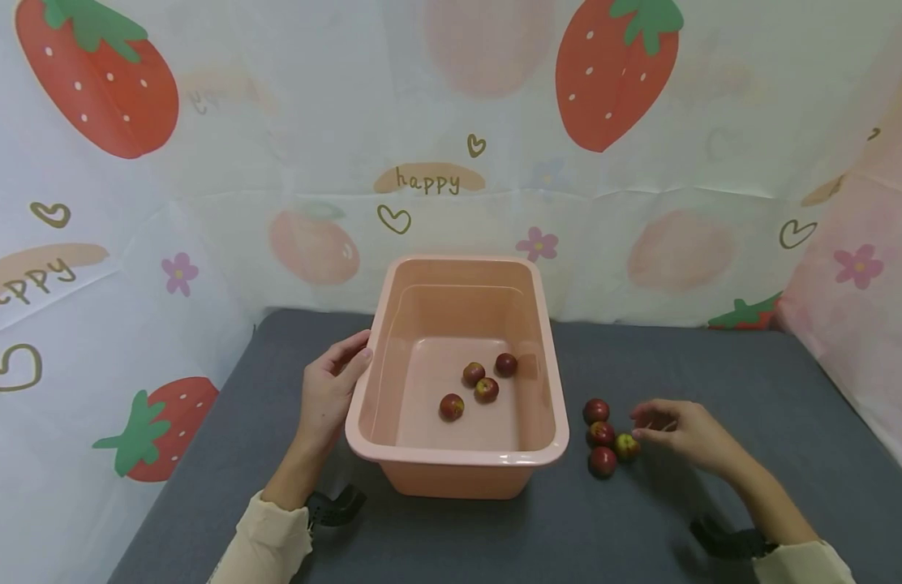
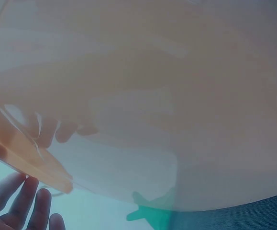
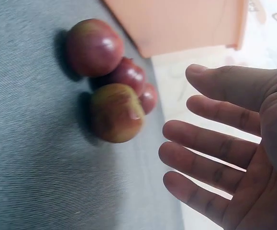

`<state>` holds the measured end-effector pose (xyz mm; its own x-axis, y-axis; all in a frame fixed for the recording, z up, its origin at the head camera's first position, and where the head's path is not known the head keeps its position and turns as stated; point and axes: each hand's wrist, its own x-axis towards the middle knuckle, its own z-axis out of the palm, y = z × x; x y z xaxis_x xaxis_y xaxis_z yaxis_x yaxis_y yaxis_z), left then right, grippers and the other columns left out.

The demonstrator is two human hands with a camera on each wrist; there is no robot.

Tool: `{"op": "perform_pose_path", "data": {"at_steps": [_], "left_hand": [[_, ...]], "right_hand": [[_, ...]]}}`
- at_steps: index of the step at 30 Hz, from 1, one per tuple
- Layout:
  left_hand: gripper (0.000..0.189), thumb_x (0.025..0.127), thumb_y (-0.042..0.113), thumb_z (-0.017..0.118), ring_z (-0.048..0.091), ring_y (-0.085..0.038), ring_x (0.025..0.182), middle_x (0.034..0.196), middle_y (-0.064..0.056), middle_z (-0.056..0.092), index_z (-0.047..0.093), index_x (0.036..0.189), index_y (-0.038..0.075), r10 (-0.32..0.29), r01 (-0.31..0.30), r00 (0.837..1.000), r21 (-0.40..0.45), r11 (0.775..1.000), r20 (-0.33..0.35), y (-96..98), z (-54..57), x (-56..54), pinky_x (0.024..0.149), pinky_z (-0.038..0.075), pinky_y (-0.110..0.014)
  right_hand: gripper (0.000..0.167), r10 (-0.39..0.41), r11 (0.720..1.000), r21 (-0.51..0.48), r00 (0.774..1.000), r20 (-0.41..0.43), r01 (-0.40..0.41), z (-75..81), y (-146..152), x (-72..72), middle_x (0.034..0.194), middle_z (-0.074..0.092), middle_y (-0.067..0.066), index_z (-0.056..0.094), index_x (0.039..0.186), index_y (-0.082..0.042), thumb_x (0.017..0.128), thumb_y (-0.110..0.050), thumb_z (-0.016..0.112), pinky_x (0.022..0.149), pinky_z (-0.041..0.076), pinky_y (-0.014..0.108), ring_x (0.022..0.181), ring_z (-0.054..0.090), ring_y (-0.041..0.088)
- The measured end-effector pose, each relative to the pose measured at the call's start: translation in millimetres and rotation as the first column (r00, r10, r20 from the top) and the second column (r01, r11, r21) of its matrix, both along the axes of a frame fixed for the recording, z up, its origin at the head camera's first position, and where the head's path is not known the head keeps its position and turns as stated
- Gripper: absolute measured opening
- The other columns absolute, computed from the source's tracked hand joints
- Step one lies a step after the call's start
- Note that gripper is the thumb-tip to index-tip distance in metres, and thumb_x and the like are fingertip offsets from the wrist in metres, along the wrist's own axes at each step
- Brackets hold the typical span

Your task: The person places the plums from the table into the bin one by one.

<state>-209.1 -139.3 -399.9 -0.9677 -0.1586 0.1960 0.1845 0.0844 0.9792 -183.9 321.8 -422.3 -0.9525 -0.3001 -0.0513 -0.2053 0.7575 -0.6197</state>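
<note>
A pale-pink rectangular plastic tub (image 1: pixel 461 478), long axis pointing away from the person, stands on the dark-grey tabletop (image 1: pixel 604 535) with four round reddish fruits (image 1: pixel 486 390) inside. The left hand (image 1: pixel 331 395), fingers relaxed, touches its rim; the right hand (image 1: pixel 686 431), grasping nothing, is beside four more fruits (image 1: pixel 601 434).

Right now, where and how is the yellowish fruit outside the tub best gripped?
Round the middle of the yellowish fruit, I'd say, from above and right: it's round, three red fruits crowd its left, and its right side, facing the right hand, is free. Fingers could pinch its near and far sides.
</note>
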Motion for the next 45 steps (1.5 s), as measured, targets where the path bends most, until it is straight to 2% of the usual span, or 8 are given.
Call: {"op": "perform_pose_path", "data": {"at_steps": [6,16,30,39,45], "left_hand": [[0.043,0.091,0.028,0.069,0.067,-0.002,0.093,0.122,-0.017,0.066,0.064,0.127,0.005,-0.002,0.003,0.998,0.019,1.0,-0.067,0.4,-2.6,0.2,0.075,0.057,-0.016],[0.037,0.094,0.016,0.064,0.066,0.0,0.094,0.127,-0.021,0.062,0.062,0.13,0.006,-0.001,0.001,1.0,0.012,1.0,0.019,0.1,2.9,1.5,0.078,0.057,-0.017],[0.037,0.094,0.015,0.065,0.066,0.001,0.094,0.127,-0.022,0.062,0.062,0.13,0.005,0.006,-0.006,1.0,0.01,1.0,0.028,1.0,3.1,0.9,0.078,0.057,-0.017],[0.037,0.094,0.014,0.065,0.066,0.0,0.093,0.126,-0.022,0.062,0.062,0.13,0.004,0.005,-0.005,1.0,0.016,1.0,0.022,1.2,2.8,1.0,0.078,0.057,-0.017],[0.037,0.094,0.014,0.065,0.066,0.0,0.093,0.127,-0.022,0.062,0.062,0.13,0.004,0.002,-0.002,1.0,0.017,1.0,0.017,1.0,2.7,0.6,0.078,0.057,-0.017]], "right_hand": [[0.031,0.028,1.0,-0.011,0.999,0.02,-0.028,-11.2,0,0.9,0.098,0.072,0.008,0.069,0.108,0.0,0.086,-0.021,0.074,0.068,0.052,0.023,0.079,0.061,0.004],[0.034,0.034,0.999,0.002,0.997,0.063,-0.034,-24.2,0,0.8,0.1,0.071,0.011,0.069,0.108,-0.001,0.082,-0.021,0.077,0.064,0.051,0.024,0.083,0.065,0.016],[0.036,0.024,1.0,0.007,0.998,0.063,-0.024,-30.1,-4,0.0,0.099,0.072,0.01,0.068,0.108,0.0,0.081,-0.021,0.078,0.065,0.053,0.024,0.085,0.068,0.017],[0.033,0.013,0.999,0.033,1.0,0.009,-0.013,-31.9,-4,1.9,0.099,0.073,0.009,0.07,0.105,-0.003,0.08,-0.024,0.079,0.071,0.054,0.027,0.09,0.069,0.021],[0.034,-0.007,1.0,0.028,0.999,0.035,0.006,-32.2,-3,1.9,0.101,0.073,0.008,0.069,0.106,-0.004,0.081,-0.025,0.078,0.072,0.055,0.029,0.091,0.068,0.021]]}}
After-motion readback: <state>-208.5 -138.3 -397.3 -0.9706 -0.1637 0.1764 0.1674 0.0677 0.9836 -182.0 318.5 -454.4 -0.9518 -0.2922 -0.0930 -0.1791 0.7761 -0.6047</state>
